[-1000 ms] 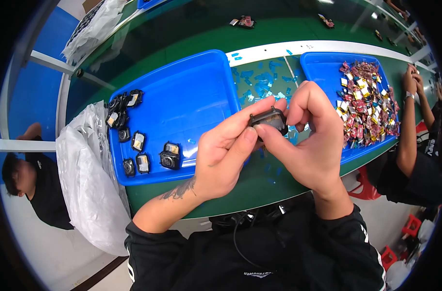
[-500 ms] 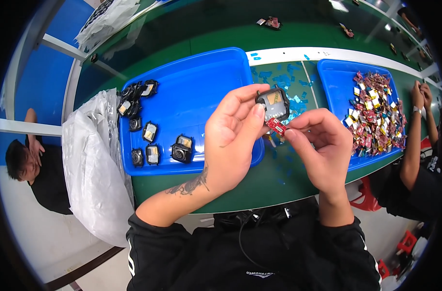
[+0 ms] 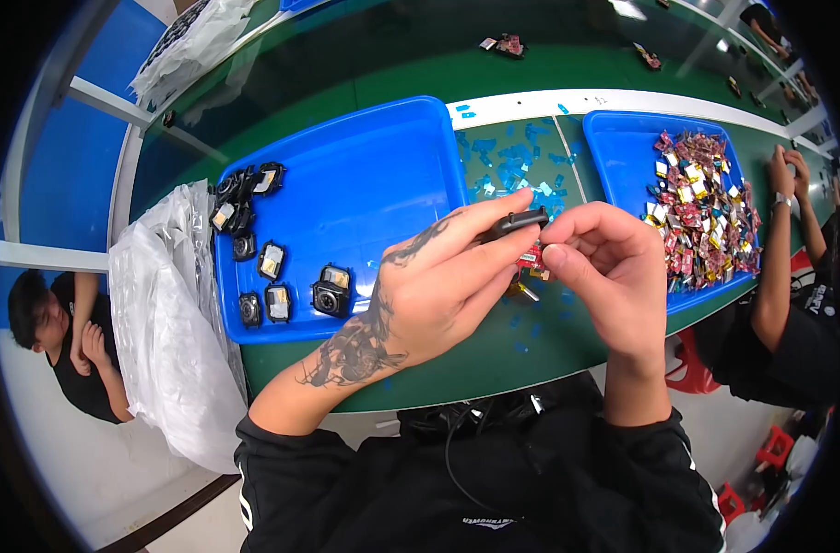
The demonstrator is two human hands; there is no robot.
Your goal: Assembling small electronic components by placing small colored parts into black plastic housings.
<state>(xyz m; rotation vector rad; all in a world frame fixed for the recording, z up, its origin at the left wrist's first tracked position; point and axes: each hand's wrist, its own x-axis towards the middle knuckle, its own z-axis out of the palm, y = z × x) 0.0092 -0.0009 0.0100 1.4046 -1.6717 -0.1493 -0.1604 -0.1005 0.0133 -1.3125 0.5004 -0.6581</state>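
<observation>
My left hand [image 3: 448, 286] is closed on a black watch-like case [image 3: 521, 219], now seen edge-on between the fingers. Its flat faces are mostly hidden by the hand. Close against it, my right hand [image 3: 614, 276] pinches with thumb and forefinger at a small red circuit board [image 3: 532, 257], which sits just under the case. A small silver and yellow part [image 3: 523, 291] shows below the board; whether it is joined to the board I cannot tell. Similar black cases [image 3: 331, 290] lie along the left side of a blue tray [image 3: 392, 157].
To the right, a second blue tray [image 3: 614, 166] holds a heap of red boards and silver-yellow parts [image 3: 701, 217]. Blue film scraps [image 3: 512, 166] litter the green table [image 3: 438, 373] between the trays. White plastic sheeting [image 3: 171, 323] hangs at left. People sit at both sides.
My left hand has rolled over, so its back faces up and the case has turned from face-on to edge-on. My right hand stays at the red board. The view has shifted slightly.
</observation>
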